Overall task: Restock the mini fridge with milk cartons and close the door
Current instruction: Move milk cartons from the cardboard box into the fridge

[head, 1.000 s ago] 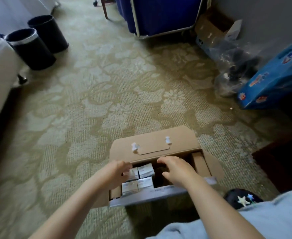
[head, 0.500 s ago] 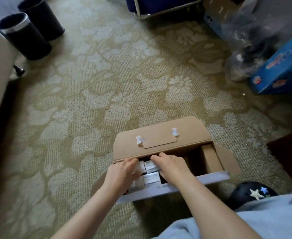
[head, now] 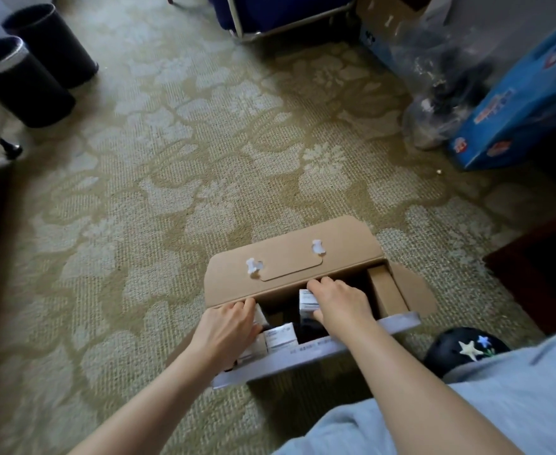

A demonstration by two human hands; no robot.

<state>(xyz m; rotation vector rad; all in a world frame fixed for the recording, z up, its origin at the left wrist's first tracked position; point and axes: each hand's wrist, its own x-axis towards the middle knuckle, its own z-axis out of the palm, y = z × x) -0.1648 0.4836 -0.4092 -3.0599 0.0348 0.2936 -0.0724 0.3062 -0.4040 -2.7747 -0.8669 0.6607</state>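
Both hands are in the open cardboard box [head: 286,267] on the patterned carpet [head: 171,178], right in front of me. My right hand [head: 339,303] is near the box middle, fingers pressed together and curled over the top of a white milk carton [head: 306,298], thumb on its near side, pinching it. That carton is upright. My left hand [head: 227,330] is at the box's left end, fingers together and curled round a second carton [head: 259,316] that the hand mostly hides. Other cartons [head: 281,336] sit in the box just beside my left hand, against the near wall. The box flap is folded back away from me and has two white plastic clips [head: 317,247] on it. There are two black bins [head: 30,80] far left. A blue box [head: 516,103] and a clear plastic bag [head: 443,90] are far right, well apart from the cardboard box. A dark shoe with star prints [head: 466,348] is near the box's right end.
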